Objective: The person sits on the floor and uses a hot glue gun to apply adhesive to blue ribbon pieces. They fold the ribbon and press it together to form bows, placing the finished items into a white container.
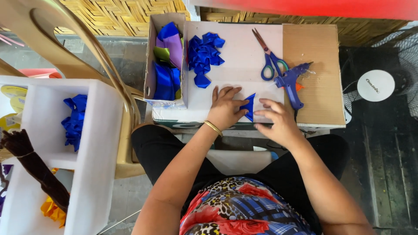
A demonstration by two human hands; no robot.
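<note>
Head view, looking down over the lap of a seated person at a low white bench point(244, 93).

Item 1: left hand point(224, 109), gold bangle point(213, 128) at the wrist, lying palm-down on the bench; its fingers point(239, 103) are spread and press on the left side of a small blue folded ribbon piece point(250, 105).

Item 2: right hand point(276, 119), palm-down at the front edge of the bench; its fingers point(262, 112) touch the right side of the same piece. Neither hand is clenched; both pin the piece flat between them rather than lift it.

Item 3: blue folded ribbon piece, triangular, pointed, lying near the front edge of the bench between the two hands.

Item 4: heap of blue ribbon pieces point(203, 57), at the back left of the bench, well apart from the hands.

Item 5: open cardboard box point(152, 61), touching the bench's left side, holding blue, purple and green ribbon.

Item 6: scissors point(269, 58), blue and green handles, blades shut, lying behind the right hand.

Item 7: blue glue gun point(291, 82), just beside the scissors, nozzle toward the brown board point(315, 43) at the right end of the bench.

Item 8: white shelf unit point(98, 143), at far left, one compartment holding more blue ribbon point(75, 119).

Item 9: fan point(376, 85), on the floor to the right.
</note>
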